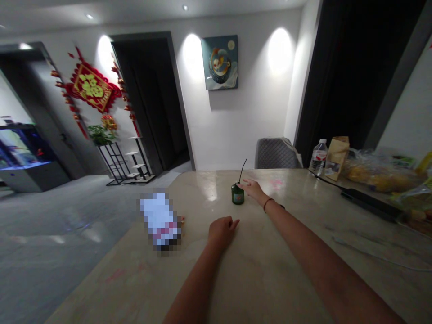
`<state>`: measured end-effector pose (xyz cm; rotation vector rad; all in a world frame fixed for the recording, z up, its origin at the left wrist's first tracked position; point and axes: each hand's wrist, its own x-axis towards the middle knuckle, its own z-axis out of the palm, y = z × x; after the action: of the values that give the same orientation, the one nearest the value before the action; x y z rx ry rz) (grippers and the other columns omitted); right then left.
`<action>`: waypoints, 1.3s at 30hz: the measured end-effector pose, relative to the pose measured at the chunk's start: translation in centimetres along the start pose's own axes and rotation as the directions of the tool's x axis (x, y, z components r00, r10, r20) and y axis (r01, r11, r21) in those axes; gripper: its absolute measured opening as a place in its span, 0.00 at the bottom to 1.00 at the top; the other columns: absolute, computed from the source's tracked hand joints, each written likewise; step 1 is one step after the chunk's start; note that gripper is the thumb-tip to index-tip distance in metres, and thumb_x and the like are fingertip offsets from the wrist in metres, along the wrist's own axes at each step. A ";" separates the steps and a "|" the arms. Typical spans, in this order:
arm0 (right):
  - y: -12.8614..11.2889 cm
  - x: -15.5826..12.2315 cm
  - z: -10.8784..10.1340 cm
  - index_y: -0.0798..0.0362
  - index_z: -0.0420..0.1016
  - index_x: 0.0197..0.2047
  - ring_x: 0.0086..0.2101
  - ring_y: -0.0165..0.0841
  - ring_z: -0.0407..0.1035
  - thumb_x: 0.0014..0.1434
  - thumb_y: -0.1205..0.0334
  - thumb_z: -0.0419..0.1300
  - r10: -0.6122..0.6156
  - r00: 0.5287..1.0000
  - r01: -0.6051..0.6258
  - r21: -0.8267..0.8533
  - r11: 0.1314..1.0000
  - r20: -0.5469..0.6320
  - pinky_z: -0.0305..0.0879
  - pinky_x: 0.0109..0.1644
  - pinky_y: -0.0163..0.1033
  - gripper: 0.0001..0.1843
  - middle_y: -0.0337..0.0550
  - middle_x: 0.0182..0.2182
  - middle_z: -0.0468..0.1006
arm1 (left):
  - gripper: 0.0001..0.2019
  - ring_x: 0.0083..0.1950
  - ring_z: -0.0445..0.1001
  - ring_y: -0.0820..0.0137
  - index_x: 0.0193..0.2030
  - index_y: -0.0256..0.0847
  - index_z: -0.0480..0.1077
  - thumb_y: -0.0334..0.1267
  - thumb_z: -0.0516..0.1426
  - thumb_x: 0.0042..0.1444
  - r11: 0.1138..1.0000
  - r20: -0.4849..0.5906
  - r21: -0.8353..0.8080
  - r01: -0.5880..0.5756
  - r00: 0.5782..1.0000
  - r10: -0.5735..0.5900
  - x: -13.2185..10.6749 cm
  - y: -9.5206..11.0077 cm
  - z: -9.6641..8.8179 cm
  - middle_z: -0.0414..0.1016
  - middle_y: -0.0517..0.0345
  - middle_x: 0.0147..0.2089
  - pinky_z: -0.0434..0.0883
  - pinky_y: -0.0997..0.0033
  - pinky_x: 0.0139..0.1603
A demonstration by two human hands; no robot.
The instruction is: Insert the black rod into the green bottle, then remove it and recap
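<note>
A small dark green glass bottle [238,195], with a pale label, stands upright on the stone-topped table [263,270]. One thin black stick [243,170] rises from its mouth, tilted right, like a reed in a diffuser. My right hand [254,190] reaches in from the right with fingers stretched out and apart. Its fingertips are at the bottle's neck; whether they press on the glass I cannot tell. Nearer to me, my left hand [222,230] rests on the table in front of the bottle, fingers curled in, with nothing visible in it.
A blurred-out phone-like object [160,220] lies at the table's left edge. Along the right side are a water bottle [319,156], a paper bag [336,157], plastic bags of food [381,173] and a black device [371,204] with a cable. A grey chair [275,153] stands behind the table.
</note>
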<state>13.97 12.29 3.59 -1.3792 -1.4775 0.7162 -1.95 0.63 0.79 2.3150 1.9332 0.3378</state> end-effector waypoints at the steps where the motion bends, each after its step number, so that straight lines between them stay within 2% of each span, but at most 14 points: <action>1: -0.2 0.5 0.3 0.59 0.71 0.47 0.27 0.29 0.68 0.45 0.54 0.61 0.012 1.000 -0.012 0.021 1.000 -0.005 0.64 0.30 0.32 0.27 0.39 0.25 0.74 | 0.23 0.35 0.71 0.69 0.31 0.40 0.70 0.53 0.41 0.57 1.000 0.001 -0.006 0.008 1.000 -0.008 0.0 0.0 0.0 0.74 0.54 0.32 0.58 0.74 0.32; 7: 0.1 2.3 1.6 0.61 0.77 0.34 0.34 0.31 0.71 0.46 0.60 0.60 -0.013 1.000 0.012 0.095 0.995 0.011 0.65 0.38 0.33 0.14 0.46 0.32 0.79 | 0.24 0.34 0.70 0.70 0.32 0.41 0.70 0.53 0.41 0.57 0.999 0.003 -0.027 0.026 1.000 -0.026 0.0 -0.1 0.3 0.74 0.54 0.32 0.58 0.73 0.32; 14: 0.1 3.4 1.7 0.62 0.78 0.30 0.32 0.35 0.72 0.44 0.57 0.61 -0.037 0.995 0.044 0.067 0.997 -0.092 0.65 0.36 0.35 0.15 0.49 0.28 0.79 | 0.21 0.35 0.71 0.70 0.32 0.41 0.71 0.52 0.43 0.56 0.998 0.001 -0.043 0.039 0.999 -0.039 -0.1 0.0 0.3 0.75 0.54 0.33 0.58 0.73 0.32; 18: -1.4 3.9 0.8 0.62 0.77 0.35 0.33 0.35 0.72 0.48 0.52 0.58 -0.064 0.976 0.082 0.078 0.994 -0.209 0.65 0.35 0.34 0.20 0.47 0.29 0.79 | 0.21 0.35 0.71 0.70 0.32 0.41 0.71 0.51 0.43 0.56 0.998 -0.004 -0.054 0.035 0.999 -0.035 -0.1 -0.1 0.2 0.75 0.54 0.33 0.58 0.73 0.32; 22: -3.0 3.6 -0.6 0.63 0.76 0.35 0.29 0.32 0.72 0.47 0.52 0.57 -0.111 0.935 0.196 0.226 0.954 -0.338 0.68 0.32 0.33 0.21 0.46 0.28 0.78 | 0.21 0.34 0.71 0.70 0.31 0.41 0.71 0.51 0.43 0.57 0.999 -0.023 -0.048 0.024 0.999 -0.025 -0.1 -0.1 0.3 0.75 0.55 0.32 0.58 0.74 0.31; 25: -3.4 2.5 -1.9 0.63 0.76 0.35 0.28 0.31 0.72 0.47 0.52 0.58 -0.084 0.910 0.243 0.361 0.900 -0.405 0.70 0.31 0.33 0.21 0.46 0.30 0.77 | 0.21 0.33 0.70 0.71 0.31 0.41 0.71 0.51 0.43 0.57 0.999 -0.028 -0.041 0.026 0.999 -0.027 -0.1 -0.1 0.4 0.75 0.54 0.32 0.57 0.74 0.31; 28: -2.9 0.9 -3.1 0.62 0.75 0.35 0.27 0.31 0.72 0.47 0.53 0.58 -0.014 0.899 0.207 0.397 0.894 -0.438 0.72 0.28 0.34 0.19 0.46 0.29 0.77 | 0.21 0.33 0.70 0.71 0.30 0.41 0.71 0.51 0.43 0.57 0.999 -0.040 -0.046 0.021 0.999 -0.023 0.0 -0.1 0.4 0.74 0.55 0.31 0.55 0.75 0.29; 30: -2.0 -0.3 -3.8 0.62 0.75 0.33 0.26 0.31 0.72 0.47 0.55 0.59 0.028 0.940 0.087 0.318 0.944 -0.340 0.72 0.26 0.34 0.16 0.46 0.27 0.77 | 0.21 0.32 0.70 0.71 0.30 0.41 0.70 0.50 0.43 0.57 0.999 -0.045 -0.048 0.017 0.999 -0.019 0.0 -0.2 0.4 0.74 0.55 0.30 0.54 0.75 0.28; 32: -1.1 -1.5 -4.3 0.60 0.75 0.27 0.25 0.31 0.72 0.47 0.58 0.60 0.083 0.992 -0.072 0.108 0.992 -0.100 0.71 0.25 0.32 0.12 0.46 0.25 0.77 | 0.21 0.31 0.69 0.71 0.29 0.41 0.70 0.50 0.43 0.57 0.999 -0.047 -0.047 0.013 0.999 -0.015 0.0 -0.2 0.4 0.74 0.55 0.30 0.54 0.74 0.28; 33: -0.6 -2.0 -4.6 0.60 0.74 0.24 0.24 0.31 0.72 0.46 0.60 0.61 0.130 0.991 -0.129 -0.020 0.991 0.035 0.71 0.25 0.32 0.10 0.46 0.23 0.77 | 0.21 0.31 0.69 0.71 0.29 0.41 0.70 0.50 0.43 0.57 0.999 -0.050 -0.046 0.009 0.999 -0.012 0.0 -0.2 0.4 0.74 0.55 0.30 0.54 0.74 0.27; 35: 0.2 -3.0 -4.9 0.59 0.71 0.17 0.21 0.32 0.71 0.43 0.64 0.63 0.213 0.956 -0.175 -0.192 0.966 0.200 0.69 0.22 0.32 0.09 0.45 0.18 0.75 | 0.20 0.31 0.69 0.71 0.29 0.41 0.70 0.50 0.43 0.57 0.999 -0.052 -0.048 0.004 0.999 -0.007 0.0 -0.3 0.4 0.74 0.56 0.30 0.54 0.74 0.28; 39: 1.1 -4.2 -5.0 0.58 0.68 0.12 0.16 0.31 0.68 0.39 0.71 0.62 0.289 0.915 -0.171 -0.379 0.910 0.281 0.67 0.20 0.33 0.09 0.43 0.12 0.72 | 0.20 0.32 0.70 0.71 0.30 0.42 0.71 0.50 0.43 0.57 0.999 -0.029 -0.041 0.004 1.000 -0.005 0.0 -0.2 0.3 0.74 0.55 0.31 0.55 0.74 0.29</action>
<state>18.54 7.58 3.40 -1.7961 -1.7846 0.9045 -2.07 0.68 0.44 2.2926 1.9251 0.4089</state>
